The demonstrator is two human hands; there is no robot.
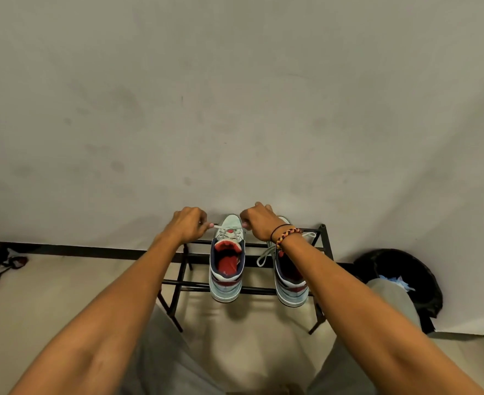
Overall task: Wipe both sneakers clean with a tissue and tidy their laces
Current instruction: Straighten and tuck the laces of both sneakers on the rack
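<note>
I pull a white lace taut across the left sneaker on a shoe rack.

My left hand and right hand each pinch one end of the lace between curled fingers, above the left sneaker, which sits toe to the wall at 12 o'clock on the black metal rack. The right sneaker stands just beside it at 3 o'clock, partly under my right wrist, its loose lace trailing off to its left. A black bin holding crumpled tissue sits on the floor further toward 3 o'clock.
</note>
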